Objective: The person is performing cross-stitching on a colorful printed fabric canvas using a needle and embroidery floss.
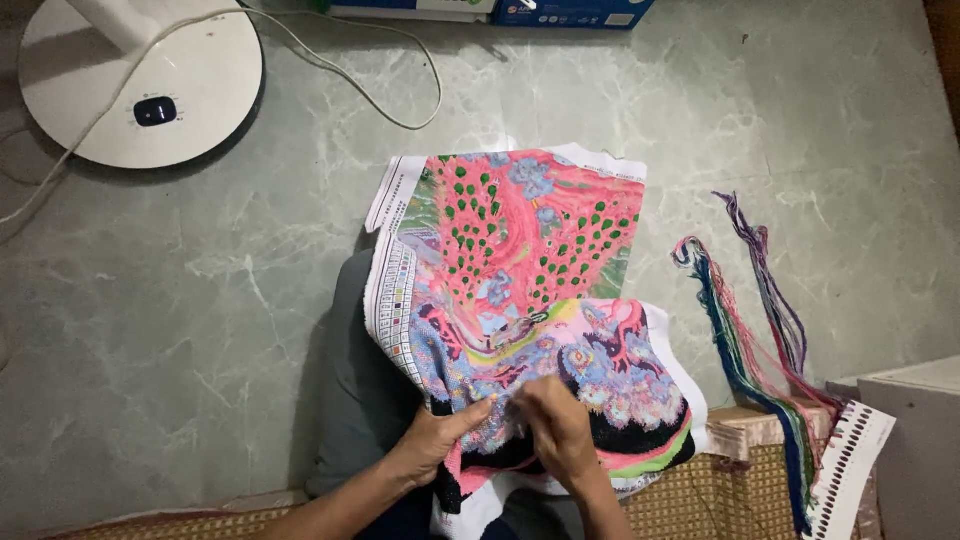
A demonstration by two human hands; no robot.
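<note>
A large cross-stitch cloth (520, 260), mostly pink with green dots, blue patches and a black lower edge, lies draped over my lap and the floor. My left hand (435, 440) rests on its lower left part, index finger stretched toward the stitching. My right hand (555, 425) is beside it, fingers pinched together on the cloth, probably around a needle too small to see. Small scissors (532, 318) lie on the cloth above my hands.
A bundle of coloured embroidery threads (755, 340) hangs from a punched card (850, 460) at the right. A white fan base (140, 85) with its cord (390, 95) stands at the top left. A woven mat (710, 495) lies below, and a pale box (915, 440) sits at the right.
</note>
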